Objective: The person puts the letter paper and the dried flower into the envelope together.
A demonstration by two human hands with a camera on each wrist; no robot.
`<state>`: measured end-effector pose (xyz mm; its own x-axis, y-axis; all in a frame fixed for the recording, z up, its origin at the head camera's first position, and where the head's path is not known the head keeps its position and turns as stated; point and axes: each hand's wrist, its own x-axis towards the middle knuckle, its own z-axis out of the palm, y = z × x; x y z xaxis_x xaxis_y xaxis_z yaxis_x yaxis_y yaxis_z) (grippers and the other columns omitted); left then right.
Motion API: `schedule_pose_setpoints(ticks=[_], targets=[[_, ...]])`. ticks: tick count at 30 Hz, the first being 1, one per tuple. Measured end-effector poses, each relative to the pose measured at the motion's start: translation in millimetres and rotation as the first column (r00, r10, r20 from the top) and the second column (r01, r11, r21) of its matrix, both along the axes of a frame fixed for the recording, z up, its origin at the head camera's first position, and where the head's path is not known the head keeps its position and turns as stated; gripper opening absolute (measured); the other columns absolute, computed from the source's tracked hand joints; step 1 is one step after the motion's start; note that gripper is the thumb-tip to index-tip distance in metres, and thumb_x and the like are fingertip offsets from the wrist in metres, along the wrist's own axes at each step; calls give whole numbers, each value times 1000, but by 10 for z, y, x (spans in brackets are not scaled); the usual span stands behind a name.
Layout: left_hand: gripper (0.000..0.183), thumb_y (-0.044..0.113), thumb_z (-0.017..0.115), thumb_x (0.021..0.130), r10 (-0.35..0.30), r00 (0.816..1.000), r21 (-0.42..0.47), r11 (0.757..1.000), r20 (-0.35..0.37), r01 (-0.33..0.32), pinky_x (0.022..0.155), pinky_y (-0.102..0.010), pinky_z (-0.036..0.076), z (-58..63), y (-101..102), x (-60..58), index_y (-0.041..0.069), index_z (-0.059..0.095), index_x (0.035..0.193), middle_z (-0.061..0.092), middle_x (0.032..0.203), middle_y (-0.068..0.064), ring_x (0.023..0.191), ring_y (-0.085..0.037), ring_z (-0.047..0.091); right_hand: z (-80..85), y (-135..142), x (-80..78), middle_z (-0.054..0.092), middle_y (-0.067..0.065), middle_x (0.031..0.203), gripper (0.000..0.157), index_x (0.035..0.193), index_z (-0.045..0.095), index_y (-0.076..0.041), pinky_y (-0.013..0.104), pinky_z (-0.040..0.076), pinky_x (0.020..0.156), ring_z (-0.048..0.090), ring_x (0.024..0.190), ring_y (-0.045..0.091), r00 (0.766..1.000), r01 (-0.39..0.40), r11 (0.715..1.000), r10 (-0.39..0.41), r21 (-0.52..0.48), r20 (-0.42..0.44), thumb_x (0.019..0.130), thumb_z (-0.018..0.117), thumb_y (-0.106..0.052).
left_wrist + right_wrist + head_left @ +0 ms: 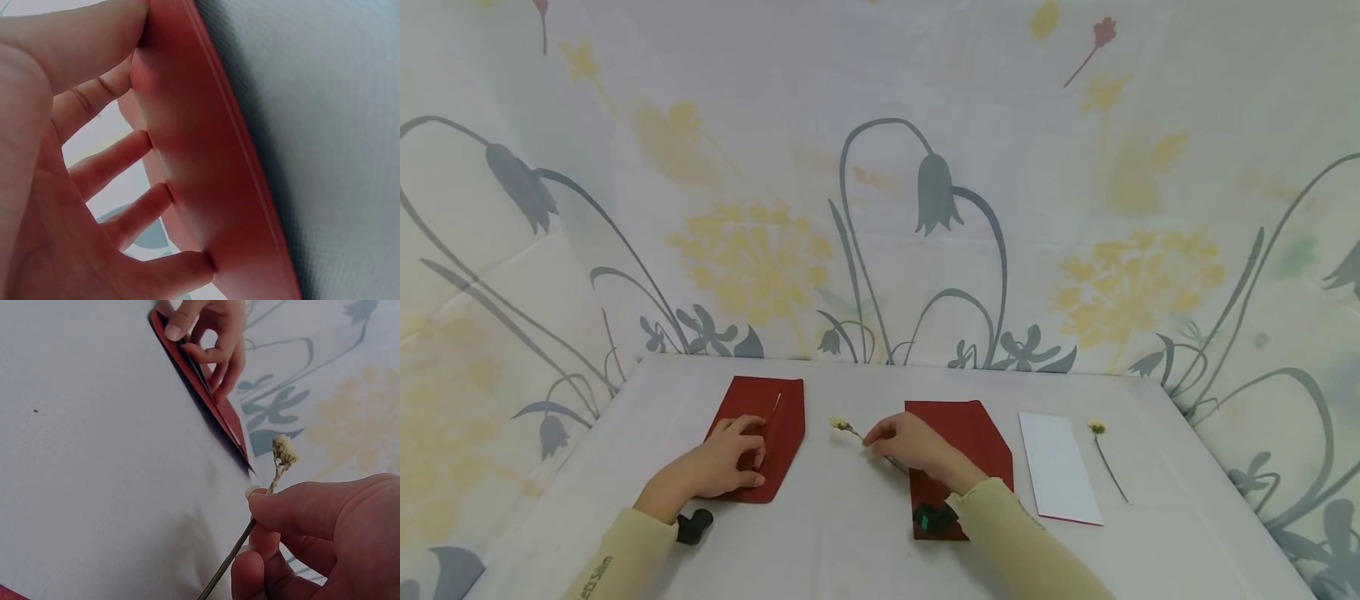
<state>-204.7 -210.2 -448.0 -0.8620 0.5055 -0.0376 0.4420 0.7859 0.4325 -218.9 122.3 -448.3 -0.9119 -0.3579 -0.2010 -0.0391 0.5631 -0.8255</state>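
On the left, a red envelope [786, 429] lies on the white table with its pocket opening raised a little. My left hand [722, 462] holds that envelope at the opening, fingers curved and spread along the edge. The left wrist view shows the fingertips meeting the red panel [200, 156]; their very ends are hidden. My right hand [917, 446] pinches the thin stem of a dried yellow flower [284, 450] between thumb and fingers. Its bloom points left towards the left envelope, apart from it. Under the right forearm lies a second red envelope [958, 425], partly covered.
Right of the second envelope lies a white card [1060, 467] with a red lower edge. Another dried yellow flower [1097, 429] with a long stem lies beyond it on the table [850, 542]. A cloth [887, 267] printed with flowers hangs behind the table.
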Motion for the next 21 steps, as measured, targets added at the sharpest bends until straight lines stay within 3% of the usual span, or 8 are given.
schedule_pose_setpoints(ticks=[9, 21], targets=[[30, 20, 81, 83, -12, 1000, 2, 1000, -11, 12, 91, -60, 45, 63, 34, -11, 25, 53, 76, 42, 144, -19, 130, -48, 33, 109, 23, -23, 64, 4, 95, 14, 106, 71, -5, 30, 52, 72, 58, 80, 19, 999, 23, 992, -18, -128, 43, 95, 67, -13], [30, 19, 81, 84, 8, 1000, 4, 1000, 3, -8, 90, -58, 47, 55, 45, 59, 25, 53, 77, 41, 145, -20, 130, -47, 33, 82, -111, -4, 65, 8, 101, 23, 115, 65, 2, 36, 57, 80, 60, 85, 21, 992, 97, 953, -69, -287, 108, 97, 65, -11]])
